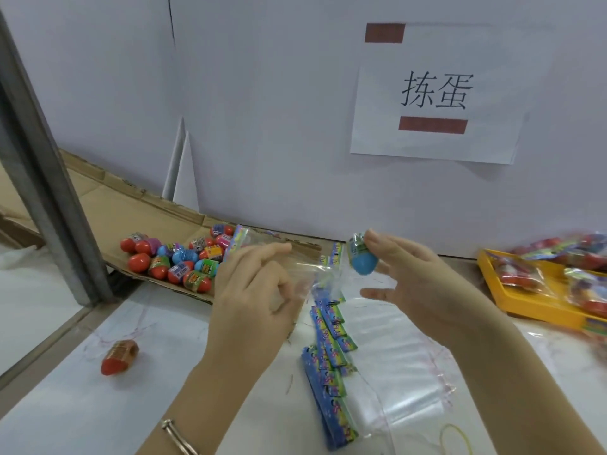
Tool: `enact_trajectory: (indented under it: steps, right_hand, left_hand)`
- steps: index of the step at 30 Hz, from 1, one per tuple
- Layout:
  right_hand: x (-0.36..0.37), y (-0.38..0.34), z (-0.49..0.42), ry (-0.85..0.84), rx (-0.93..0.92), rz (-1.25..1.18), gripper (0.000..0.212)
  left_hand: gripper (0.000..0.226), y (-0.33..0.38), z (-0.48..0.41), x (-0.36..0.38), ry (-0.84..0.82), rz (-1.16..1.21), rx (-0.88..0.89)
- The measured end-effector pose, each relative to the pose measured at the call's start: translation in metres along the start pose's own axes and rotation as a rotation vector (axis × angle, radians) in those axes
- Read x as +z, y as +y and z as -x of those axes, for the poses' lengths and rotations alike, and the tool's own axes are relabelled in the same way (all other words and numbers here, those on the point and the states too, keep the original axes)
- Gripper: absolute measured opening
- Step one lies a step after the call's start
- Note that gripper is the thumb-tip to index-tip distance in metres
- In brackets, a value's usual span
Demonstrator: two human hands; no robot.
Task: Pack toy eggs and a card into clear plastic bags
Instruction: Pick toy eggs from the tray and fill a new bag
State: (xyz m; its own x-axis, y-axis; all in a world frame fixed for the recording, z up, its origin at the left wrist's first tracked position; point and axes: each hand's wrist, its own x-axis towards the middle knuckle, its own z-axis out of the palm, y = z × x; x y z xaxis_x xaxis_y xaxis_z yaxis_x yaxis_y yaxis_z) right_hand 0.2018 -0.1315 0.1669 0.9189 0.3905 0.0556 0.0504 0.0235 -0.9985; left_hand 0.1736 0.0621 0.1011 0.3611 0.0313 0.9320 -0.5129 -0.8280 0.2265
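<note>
My right hand (404, 277) pinches a blue toy egg (361, 257) with a printed wrapper, held above the table. My left hand (253, 290) holds a clear plastic bag (305, 267) whose mouth faces the egg; a colourful card (238, 241) shows at its far end. A pile of red, blue and pink toy eggs (177, 261) lies on a cardboard flap to the left. Below my hands, a row of blue-and-green cards (331, 356) rests beside a stack of clear bags (394, 372).
One red egg (118, 357) lies alone on the white table (82, 405) at the left. A yellow tray (512, 290) with filled bags stands at the right. A grey metal post (49, 192) rises at the left. A yellow rubber band (456, 438) lies near the front.
</note>
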Motion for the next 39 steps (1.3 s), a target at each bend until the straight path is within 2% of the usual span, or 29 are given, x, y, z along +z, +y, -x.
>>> enact_trajectory:
  steps: [2, 5, 8, 11, 14, 16, 18, 19, 21, 22, 23, 25, 26, 28, 31, 34, 37, 39]
  right_hand:
    - [-0.003, 0.001, 0.001, -0.080, 0.100, -0.044, 0.031]
    - [-0.002, 0.005, -0.001, -0.198, 0.189, -0.070, 0.047]
    - [0.006, 0.006, -0.002, -0.154, 0.122, -0.076, 0.040]
    - [0.012, 0.006, -0.003, -0.083, 0.018, -0.050, 0.038]
    - [0.010, 0.003, -0.002, -0.073, -0.046, -0.052, 0.034]
    - [0.005, 0.000, -0.001, -0.097, -0.056, -0.050, 0.022]
    - [0.001, -0.003, 0.001, -0.151, -0.054, -0.069, 0.013]
    - [0.000, -0.003, 0.002, -0.189, -0.056, -0.080, 0.017]
    - [-0.001, -0.005, 0.004, -0.270, -0.069, -0.090, 0.039]
    - [0.000, -0.006, 0.005, -0.297, -0.076, -0.096, 0.045]
    - [-0.001, -0.007, 0.005, -0.306, -0.083, -0.097, 0.046]
    - [-0.004, -0.007, 0.004, -0.292, -0.087, -0.096, 0.049]
    - [-0.006, -0.008, 0.004, -0.283, -0.087, -0.088, 0.051]
    - [-0.009, -0.008, 0.005, -0.271, -0.097, -0.064, 0.052]
    - [-0.012, -0.012, 0.005, -0.159, -0.144, -0.001, 0.054]
    - [-0.017, -0.018, 0.004, 0.031, -0.307, -0.024, 0.050]
    - [-0.014, -0.025, 0.013, -0.031, -0.419, -0.110, 0.041]
    - [-0.003, -0.030, 0.020, -0.106, -0.414, -0.028, 0.037]
  left_hand:
    - [0.034, -0.001, 0.002, 0.001, -0.013, -0.052, 0.010]
    - [0.032, -0.002, 0.004, 0.002, -0.029, -0.098, 0.060]
    - [0.028, -0.001, 0.004, 0.005, -0.061, -0.114, 0.117]
    - [0.027, 0.003, 0.004, 0.005, -0.166, -0.042, 0.071]
    - [0.045, 0.010, 0.005, -0.004, -0.325, 0.353, -0.194]
    - [0.057, 0.010, 0.003, -0.010, -0.340, 0.703, -0.424]
    - [0.073, 0.009, -0.005, -0.009, -0.356, 0.892, -0.610]
    - [0.089, 0.008, -0.009, -0.004, -0.385, 0.950, -0.719]
    - [0.113, 0.004, -0.014, -0.001, -0.472, 1.057, -0.950]
    - [0.112, 0.002, -0.014, 0.000, -0.528, 1.081, -1.018]
    - [0.103, 0.001, -0.014, 0.000, -0.602, 1.074, -1.023]
    - [0.070, 0.002, -0.010, -0.007, -0.726, 1.057, -0.960]
    - [0.057, 0.002, -0.009, -0.010, -0.746, 1.053, -0.953]
    - [0.044, 0.002, -0.009, -0.012, -0.745, 1.074, -0.995]
    - [0.051, 0.004, -0.012, -0.011, -0.703, 1.044, -1.039]
    - [0.055, 0.011, -0.013, -0.012, -0.633, 0.994, -1.040]
    - [0.055, 0.015, -0.015, -0.010, -0.554, 0.984, -1.044]
    - [0.055, 0.016, -0.015, -0.009, -0.504, 0.998, -1.036]
